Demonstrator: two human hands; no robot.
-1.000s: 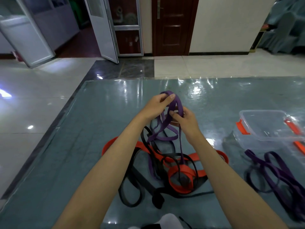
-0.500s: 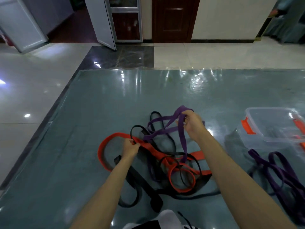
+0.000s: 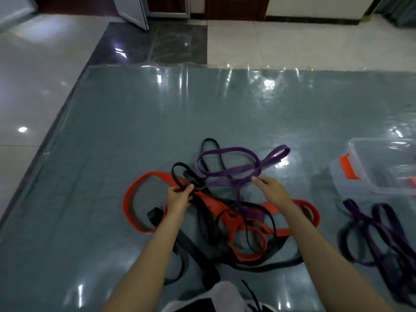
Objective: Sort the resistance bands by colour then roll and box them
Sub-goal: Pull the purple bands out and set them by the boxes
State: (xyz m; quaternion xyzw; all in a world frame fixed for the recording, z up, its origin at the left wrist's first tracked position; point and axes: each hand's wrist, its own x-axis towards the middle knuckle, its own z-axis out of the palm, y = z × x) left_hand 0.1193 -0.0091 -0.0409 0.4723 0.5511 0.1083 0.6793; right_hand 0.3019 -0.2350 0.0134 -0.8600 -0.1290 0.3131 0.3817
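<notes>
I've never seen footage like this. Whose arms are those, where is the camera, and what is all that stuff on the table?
There is no machine here: a person wears a camera on the head, so you look down along their bare arms. The left hand pinches bands at the tangle of orange, black and purple resistance bands. The right hand touches a purple band that loops away from the pile. All lies on a shiny grey table. To the right sit a clear box with orange clips and a separate purple pile.

light: kinda dim, bluish
glare: white streaks on the glossy surface, spots on the floor
edges: fisheye bend, soft corners
</notes>
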